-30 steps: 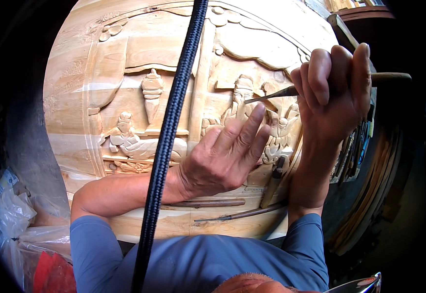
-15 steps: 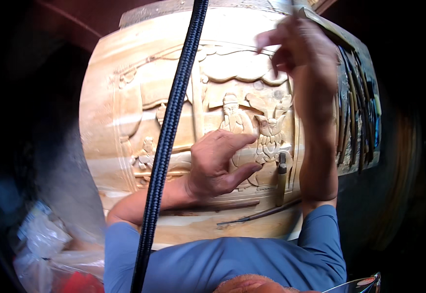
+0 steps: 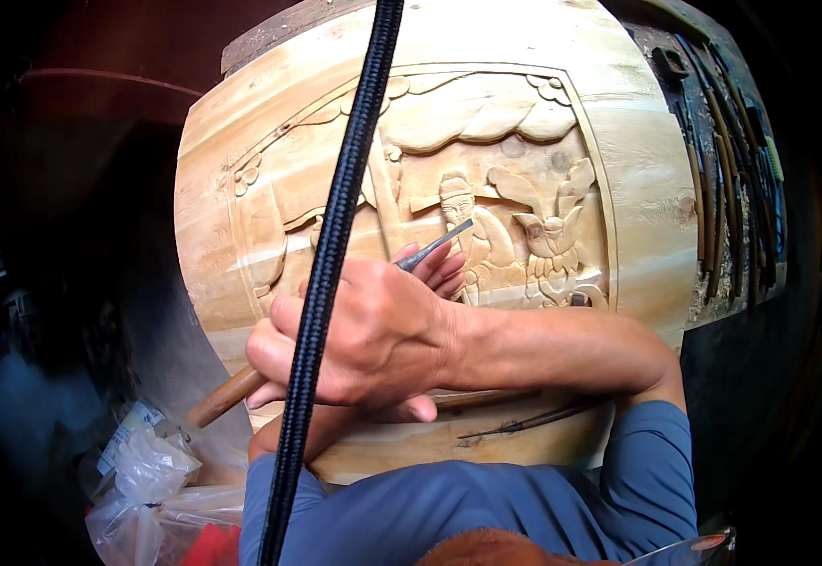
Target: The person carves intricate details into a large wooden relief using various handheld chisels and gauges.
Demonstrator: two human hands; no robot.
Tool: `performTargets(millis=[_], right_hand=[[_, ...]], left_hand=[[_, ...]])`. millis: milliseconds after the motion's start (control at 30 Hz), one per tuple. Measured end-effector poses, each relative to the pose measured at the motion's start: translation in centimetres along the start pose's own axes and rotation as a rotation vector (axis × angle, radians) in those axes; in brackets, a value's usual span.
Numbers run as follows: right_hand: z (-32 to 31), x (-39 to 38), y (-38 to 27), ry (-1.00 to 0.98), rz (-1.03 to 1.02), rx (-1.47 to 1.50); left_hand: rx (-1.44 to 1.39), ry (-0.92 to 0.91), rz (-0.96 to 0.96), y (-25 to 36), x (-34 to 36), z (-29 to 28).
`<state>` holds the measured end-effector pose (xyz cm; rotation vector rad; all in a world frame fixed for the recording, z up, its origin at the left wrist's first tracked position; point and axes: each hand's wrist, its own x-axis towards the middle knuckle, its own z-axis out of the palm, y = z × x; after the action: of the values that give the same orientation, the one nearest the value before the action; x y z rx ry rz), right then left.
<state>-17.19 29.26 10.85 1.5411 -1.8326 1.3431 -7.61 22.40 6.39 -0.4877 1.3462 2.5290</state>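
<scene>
My right hand (image 3: 364, 330) is closed around a chisel (image 3: 227, 396), its wooden handle pointing to the lower left. The metal blade reaches up and right over a carved robed figure (image 3: 486, 241); whether the tip touches it I cannot tell. Beneath my right hand lies my left hand (image 3: 444, 275), mostly hidden; its fingers are stretched out beside the blade, and its thumb shows lower down. Both rest over a pale wooden panel (image 3: 651, 222) carved in relief with figures, a scalloped curtain and a raised border.
Many long carving tools (image 3: 727, 179) lie side by side at the right, among wood chips. A slim dark tool (image 3: 524, 424) rests on the panel's near part. A braided black cord (image 3: 340, 208) crosses the view. Plastic bags (image 3: 151, 472) sit at the lower left.
My right hand has come from the tool row at the upper right down to the left, crossing over my left hand, and the chisel now shows in it. The whole view has shifted slightly.
</scene>
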Motion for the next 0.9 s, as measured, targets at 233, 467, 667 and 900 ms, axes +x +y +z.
performTargets(millis=[233, 467, 667, 900], right_hand=[[-0.3, -1.0, 0.3, -0.177, 0.116, 0.076], [-0.2, -1.1, 0.2, -0.196, 0.140, 0.113], [0.2, -1.4, 0.3, -0.160, 0.150, 0.115], [-0.4, -0.9, 0.5, -0.119, 0.108, 0.081]], left_hand=[[0.003, -0.125, -0.027, 0.7, 0.5, -0.6], [0.016, -0.134, -0.039, 0.8, 0.6, -0.6], [0.028, -0.141, -0.050, 1.0, 0.7, -0.7], [0.032, -0.150, -0.053, 1.2, 0.8, -0.7]])
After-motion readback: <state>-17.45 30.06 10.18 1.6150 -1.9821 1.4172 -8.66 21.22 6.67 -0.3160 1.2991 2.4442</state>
